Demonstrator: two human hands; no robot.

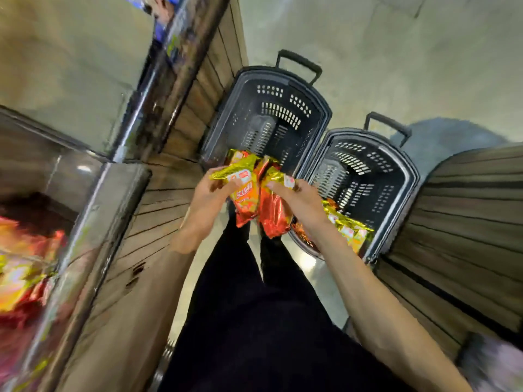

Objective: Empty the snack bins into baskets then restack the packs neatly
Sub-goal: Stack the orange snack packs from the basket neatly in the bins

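At frame centre the left hand (209,190) and right hand (301,195) both curl fingers round red-and-gold foil snack packs (249,200), long axis towards the lower edge; the dark slotted plastic basket (376,165) at centre right lies just beside the right hand; I judge the drop goes there.

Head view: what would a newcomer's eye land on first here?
The shiny red-and-gold snack packs at centre, gripped by the left hand and right hand. Beyond them stand two dark baskets: the right basket holds a few loose packs, the left basket shows none. A blurred clear bin of packs fills the left edge.
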